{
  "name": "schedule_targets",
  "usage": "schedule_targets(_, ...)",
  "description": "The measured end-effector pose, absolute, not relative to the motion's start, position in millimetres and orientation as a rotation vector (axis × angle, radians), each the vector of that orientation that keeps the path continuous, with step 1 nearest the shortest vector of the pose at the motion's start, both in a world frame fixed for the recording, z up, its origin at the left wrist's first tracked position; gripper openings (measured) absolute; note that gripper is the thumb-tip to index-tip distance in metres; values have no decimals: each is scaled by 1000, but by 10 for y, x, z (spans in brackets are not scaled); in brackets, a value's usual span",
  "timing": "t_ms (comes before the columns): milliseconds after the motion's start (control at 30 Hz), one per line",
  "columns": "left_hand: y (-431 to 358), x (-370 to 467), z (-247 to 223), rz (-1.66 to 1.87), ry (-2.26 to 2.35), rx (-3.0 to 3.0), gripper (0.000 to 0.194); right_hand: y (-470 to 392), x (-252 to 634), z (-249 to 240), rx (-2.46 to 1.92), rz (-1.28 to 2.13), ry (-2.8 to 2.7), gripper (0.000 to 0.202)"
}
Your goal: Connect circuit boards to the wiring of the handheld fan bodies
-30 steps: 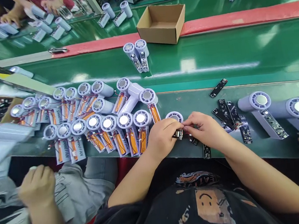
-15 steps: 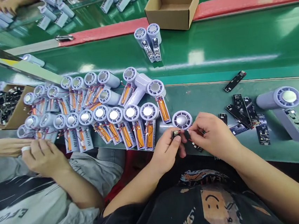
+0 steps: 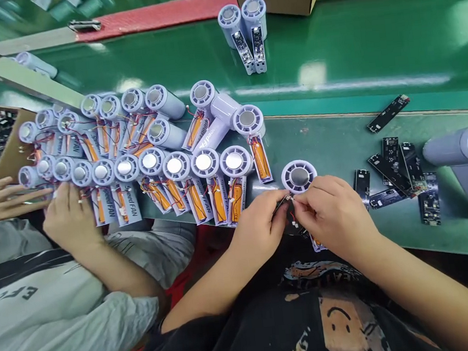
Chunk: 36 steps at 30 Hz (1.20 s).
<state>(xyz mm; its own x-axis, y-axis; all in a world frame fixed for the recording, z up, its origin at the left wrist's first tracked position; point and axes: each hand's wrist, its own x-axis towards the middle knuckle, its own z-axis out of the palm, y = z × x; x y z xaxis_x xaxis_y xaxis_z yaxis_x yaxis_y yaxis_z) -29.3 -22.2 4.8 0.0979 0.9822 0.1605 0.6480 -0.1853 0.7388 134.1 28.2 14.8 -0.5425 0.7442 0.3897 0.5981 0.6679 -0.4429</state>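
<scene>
Far left, rows of fans (image 3: 203, 163) on the table (image 3: 317, 140), orange batteries (image 3: 261, 159) showing, boards seemingly unfitted. Beyond, two board-fitted fans (image 3: 244, 36) look further along. Centre: left fingers (image 3: 278, 195) grip a circuit board (image 3: 281, 202); right fingers (image 3: 303, 204) pinch beside it, contents hidden, connection apparently unfinished. Right, loose boards (image 3: 389, 174) remain.
</scene>
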Motion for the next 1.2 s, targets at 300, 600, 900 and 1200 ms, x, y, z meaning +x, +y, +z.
schedule_targets(300,-214,-298,68,894,1604,1980,22,292,1314,206,-1013,253,-2420,30)
schedule_targets(600,-221,-295,70,852,1631,2036,21,309,1314,194,-1030,388,-2398,29)
schedule_targets(900,-177,-301,57,918,1578,1985,18,407,1421,82,-893,546,-2278,21)
schedule_targets(1200,-80,-248,-24,1014,1527,1895,15,602,1531,72,-1024,881,-2084,18)
